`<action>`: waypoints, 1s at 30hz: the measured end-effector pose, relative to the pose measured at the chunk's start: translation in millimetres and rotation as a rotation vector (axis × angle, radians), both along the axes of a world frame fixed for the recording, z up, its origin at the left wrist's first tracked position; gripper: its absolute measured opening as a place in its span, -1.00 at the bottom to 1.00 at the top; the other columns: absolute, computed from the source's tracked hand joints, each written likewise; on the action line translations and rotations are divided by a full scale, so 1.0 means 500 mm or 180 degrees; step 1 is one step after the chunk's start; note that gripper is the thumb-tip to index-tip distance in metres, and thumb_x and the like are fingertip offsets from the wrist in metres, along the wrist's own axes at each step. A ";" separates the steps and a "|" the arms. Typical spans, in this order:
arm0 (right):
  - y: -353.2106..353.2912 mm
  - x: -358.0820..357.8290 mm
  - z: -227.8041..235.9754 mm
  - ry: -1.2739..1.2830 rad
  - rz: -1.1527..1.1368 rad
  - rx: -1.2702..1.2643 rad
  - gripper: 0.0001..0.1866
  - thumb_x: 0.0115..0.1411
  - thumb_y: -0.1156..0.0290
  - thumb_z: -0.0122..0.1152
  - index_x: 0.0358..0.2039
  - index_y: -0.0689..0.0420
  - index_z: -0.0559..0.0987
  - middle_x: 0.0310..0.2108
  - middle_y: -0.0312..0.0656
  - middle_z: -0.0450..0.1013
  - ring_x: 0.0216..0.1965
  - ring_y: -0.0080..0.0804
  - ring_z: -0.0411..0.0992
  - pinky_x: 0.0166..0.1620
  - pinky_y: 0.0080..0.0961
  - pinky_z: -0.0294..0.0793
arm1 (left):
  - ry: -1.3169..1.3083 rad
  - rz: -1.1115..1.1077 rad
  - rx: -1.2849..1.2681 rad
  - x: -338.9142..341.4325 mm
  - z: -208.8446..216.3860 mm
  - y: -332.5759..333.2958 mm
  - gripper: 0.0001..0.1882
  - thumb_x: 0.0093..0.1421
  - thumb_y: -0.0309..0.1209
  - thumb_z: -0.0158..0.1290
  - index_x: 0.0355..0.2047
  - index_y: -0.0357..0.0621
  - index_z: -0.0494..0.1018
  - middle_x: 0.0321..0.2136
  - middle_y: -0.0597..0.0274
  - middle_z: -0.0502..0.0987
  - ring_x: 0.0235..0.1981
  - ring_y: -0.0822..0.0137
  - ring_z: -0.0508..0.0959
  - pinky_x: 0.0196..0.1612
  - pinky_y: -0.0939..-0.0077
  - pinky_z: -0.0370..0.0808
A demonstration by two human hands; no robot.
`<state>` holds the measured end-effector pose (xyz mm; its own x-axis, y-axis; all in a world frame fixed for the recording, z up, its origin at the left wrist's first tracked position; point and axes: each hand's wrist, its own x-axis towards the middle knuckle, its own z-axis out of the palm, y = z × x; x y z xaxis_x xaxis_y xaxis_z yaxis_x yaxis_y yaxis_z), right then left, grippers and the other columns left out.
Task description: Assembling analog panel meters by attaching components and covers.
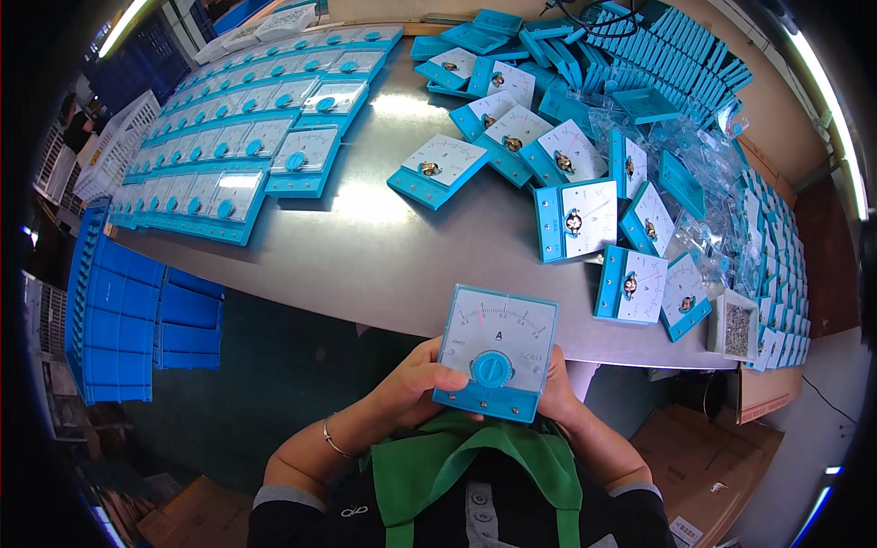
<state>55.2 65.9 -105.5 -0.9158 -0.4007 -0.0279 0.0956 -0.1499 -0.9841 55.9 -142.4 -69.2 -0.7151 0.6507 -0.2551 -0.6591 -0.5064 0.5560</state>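
Note:
An ammeter (475,342) with a white dial face, a clear cover, a round blue knob and a blue base is held upright in front of my chest, its face towards me. My left hand (409,388) grips its left side, the thumb lying on the front near the knob. Round the right edge is my right hand (559,395), its fingers mostly hidden behind the meter. On the table beyond lie several meters without covers, the closest a tilted one (589,219) with its brass-coloured movement showing.
Rows of covered meters (224,151) stand on the metal table (365,265) at left. Blue cases (644,105) and clear covers (703,173) are heaped at back right. A white box of small parts (735,329) sits by the right edge. Blue crates (119,310) stand at left, a cardboard box (703,466) lower right.

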 end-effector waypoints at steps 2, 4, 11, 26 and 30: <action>-0.002 0.001 0.001 -0.0060 -0.0016 -0.0008 -0.84 0.01 0.59 0.28 -0.34 0.20 0.58 -0.34 -0.30 0.54 -0.29 -0.61 0.45 -0.21 -0.60 0.44 | -0.0005 0.0007 0.0017 0.000 -0.001 0.000 -0.37 -0.03 -0.36 0.10 0.04 -0.36 0.17 -0.15 0.00 0.42 -0.24 0.22 0.52 -0.28 0.33 0.58; -0.003 0.001 0.000 -0.0116 -0.0034 -0.0018 -0.84 0.00 0.59 0.28 -0.34 0.20 0.58 -0.34 -0.30 0.53 -0.29 -0.61 0.45 -0.22 -0.60 0.44 | -0.0014 0.0005 0.0030 -0.001 -0.005 -0.001 -0.37 -0.03 -0.37 0.10 0.04 -0.36 0.17 -0.15 0.00 0.42 -0.25 0.22 0.52 -0.28 0.32 0.58; -0.006 0.000 -0.004 -0.0069 -0.0023 0.0079 -0.83 -0.01 0.59 0.29 -0.34 0.20 0.58 -0.33 -0.29 0.53 -0.29 -0.61 0.45 -0.20 -0.59 0.44 | -0.0018 0.0036 0.0037 -0.003 -0.009 -0.005 -0.38 -0.03 -0.37 0.10 0.03 -0.35 0.18 -0.15 0.01 0.42 -0.25 0.22 0.52 -0.28 0.33 0.58; 0.042 -0.008 0.110 -0.0245 0.0224 0.0027 -0.74 0.14 0.31 0.19 -0.30 0.28 0.49 -0.49 -0.20 0.44 -0.54 -0.49 0.40 -0.57 -0.56 0.31 | 0.0974 0.0323 -0.0834 -0.021 -0.026 0.001 -0.26 0.01 -0.42 0.13 0.16 -0.25 0.03 -0.02 0.06 0.34 -0.12 0.20 0.47 -0.11 0.33 0.48; 0.051 -0.027 0.168 0.2272 -0.0447 0.1845 -0.73 -0.06 0.34 0.30 -0.54 0.23 0.42 -0.60 -0.07 0.30 -0.60 -0.13 0.36 -0.56 -0.39 0.35 | 0.2286 0.1719 -0.1258 -0.044 -0.017 0.050 0.04 0.01 -0.47 0.18 0.29 -0.03 -0.35 0.09 0.07 0.21 0.04 0.16 0.35 0.05 0.27 0.34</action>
